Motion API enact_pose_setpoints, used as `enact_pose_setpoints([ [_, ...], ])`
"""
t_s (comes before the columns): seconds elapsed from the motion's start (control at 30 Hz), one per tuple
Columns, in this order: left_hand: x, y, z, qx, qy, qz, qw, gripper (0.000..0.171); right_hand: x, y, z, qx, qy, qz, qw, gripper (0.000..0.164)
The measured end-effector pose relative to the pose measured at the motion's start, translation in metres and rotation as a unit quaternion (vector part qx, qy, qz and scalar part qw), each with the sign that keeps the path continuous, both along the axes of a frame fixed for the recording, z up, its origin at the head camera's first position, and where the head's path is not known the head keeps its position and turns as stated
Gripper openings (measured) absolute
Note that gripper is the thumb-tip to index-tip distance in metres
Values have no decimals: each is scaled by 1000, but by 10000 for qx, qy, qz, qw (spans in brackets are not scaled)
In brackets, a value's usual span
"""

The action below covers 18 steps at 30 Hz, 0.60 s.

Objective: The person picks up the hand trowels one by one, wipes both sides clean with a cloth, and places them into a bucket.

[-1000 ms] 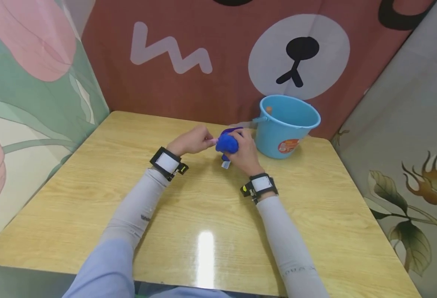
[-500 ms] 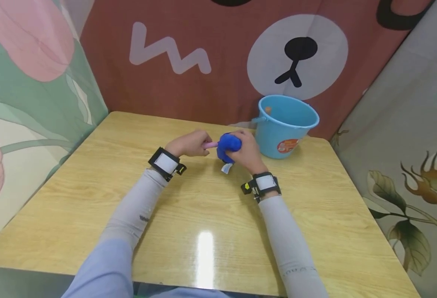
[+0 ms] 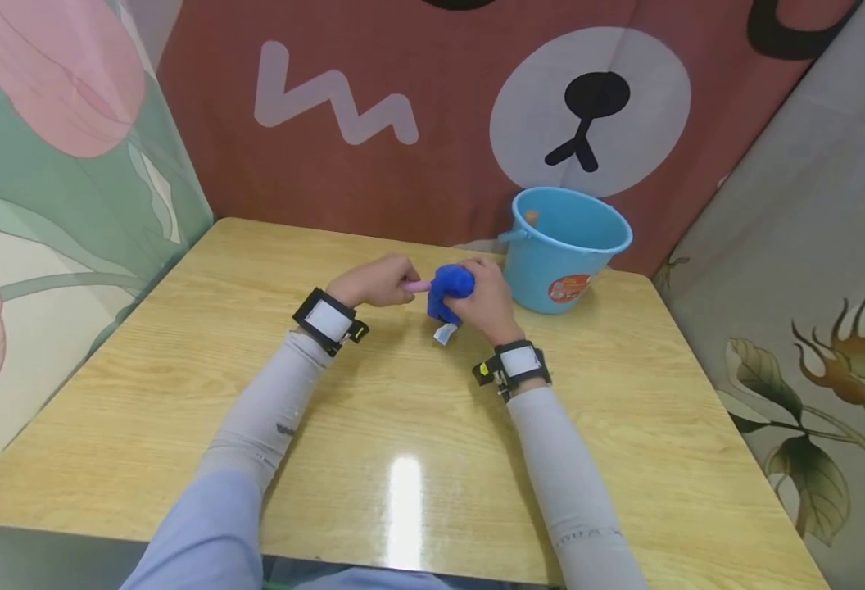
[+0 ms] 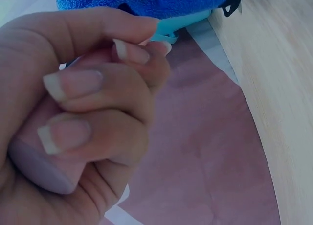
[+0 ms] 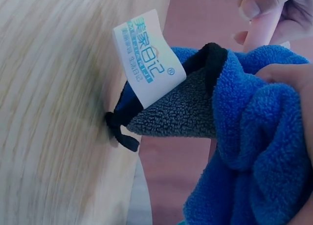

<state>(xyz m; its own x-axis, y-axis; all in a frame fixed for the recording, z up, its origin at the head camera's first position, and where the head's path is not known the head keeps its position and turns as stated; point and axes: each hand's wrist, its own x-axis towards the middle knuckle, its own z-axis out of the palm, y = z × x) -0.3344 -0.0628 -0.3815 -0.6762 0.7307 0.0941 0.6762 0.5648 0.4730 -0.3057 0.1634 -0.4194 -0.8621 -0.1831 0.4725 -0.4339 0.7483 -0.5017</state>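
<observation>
My left hand (image 3: pixel 379 281) grips a smooth pink rod-like handle (image 4: pixel 34 159), its fingers curled round it; the rounded end shows below the fingers in the left wrist view. The handle's other end runs into a blue fluffy cloth (image 3: pixel 449 284), so what is at that end is hidden. My right hand (image 3: pixel 490 301) holds the cloth bunched round that end. In the right wrist view, the cloth shows a grey side, a black edge with a small loop, and a white printed label (image 5: pixel 149 58) hanging towards the table.
A light blue bucket (image 3: pixel 550 274) with an orange sticker stands upright behind and right of the right hand, close to it. The wooden table (image 3: pixel 344 459) meets a curtain with a bear print (image 3: pixel 440 188) at the back.
More of the pink handle shows between the left hand and the cloth than a second ago. The cloth's folds have shifted, with the purple-blue part behind it no longer visible. The bucket stays put.
</observation>
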Motion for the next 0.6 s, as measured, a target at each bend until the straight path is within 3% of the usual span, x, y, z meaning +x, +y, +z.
enact_pose_setpoints([
  [0.37, -2, -4, 0, -105, 9, -22, 9999, 8, -1, 5, 2, -128, -384, -72, 9992, 51],
  [0.6, 0, -15, 3, -117, -318, 46, 9994, 10, -3, 19, 0, -168, -407, -268, 9987, 52],
])
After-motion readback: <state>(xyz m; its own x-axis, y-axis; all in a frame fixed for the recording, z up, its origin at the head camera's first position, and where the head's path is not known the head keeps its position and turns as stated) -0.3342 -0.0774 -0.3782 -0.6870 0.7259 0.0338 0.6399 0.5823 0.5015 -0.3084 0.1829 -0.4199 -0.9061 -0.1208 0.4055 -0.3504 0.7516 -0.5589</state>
